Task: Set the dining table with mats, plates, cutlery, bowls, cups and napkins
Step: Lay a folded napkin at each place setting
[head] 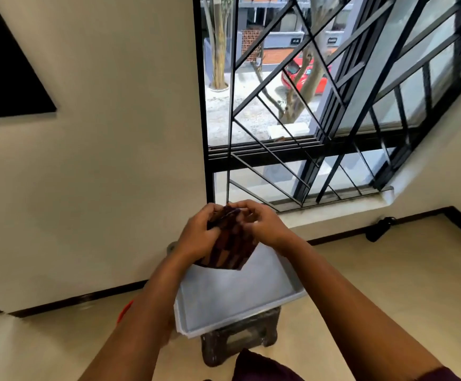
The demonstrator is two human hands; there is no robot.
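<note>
Both my hands hold a stack of dark brown and orange checked mats (230,250) upright in front of me. My left hand (199,233) grips the stack's left side with curled fingers. My right hand (259,222) pinches at its top edge. The mats hang above a white tray (237,298) that looks bare inside. No dining table, plates, cutlery, bowls, cups or napkins are in view.
The tray rests on a dark stool (240,342) on a pale tiled floor. A cream wall stands to the left, a barred window (320,105) ahead. A black object (379,229) lies on the floor by the right wall. Something red (124,312) peeks out behind my left forearm.
</note>
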